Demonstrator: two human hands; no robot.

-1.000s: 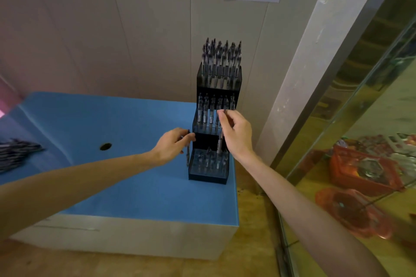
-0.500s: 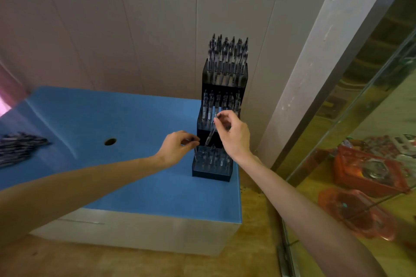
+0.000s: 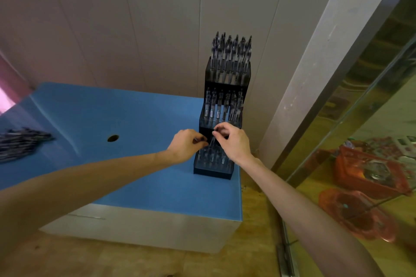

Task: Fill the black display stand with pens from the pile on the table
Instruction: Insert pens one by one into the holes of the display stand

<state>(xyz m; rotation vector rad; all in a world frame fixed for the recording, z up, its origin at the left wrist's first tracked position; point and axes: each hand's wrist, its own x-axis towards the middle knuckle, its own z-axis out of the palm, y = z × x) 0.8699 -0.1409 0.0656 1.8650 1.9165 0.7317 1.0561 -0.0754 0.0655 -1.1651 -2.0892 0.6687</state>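
At the table's (image 3: 135, 119) right edge, both hands' grips, left (image 3: 184, 145) and right (image 3: 234, 141), pinch pens over the stand (image 3: 211, 170).

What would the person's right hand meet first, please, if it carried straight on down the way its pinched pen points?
Most likely the lowest tier of the black tiered plastic display stand: the right hand pinches a clear pen aimed down at that tier's slots, though depth is unclear.
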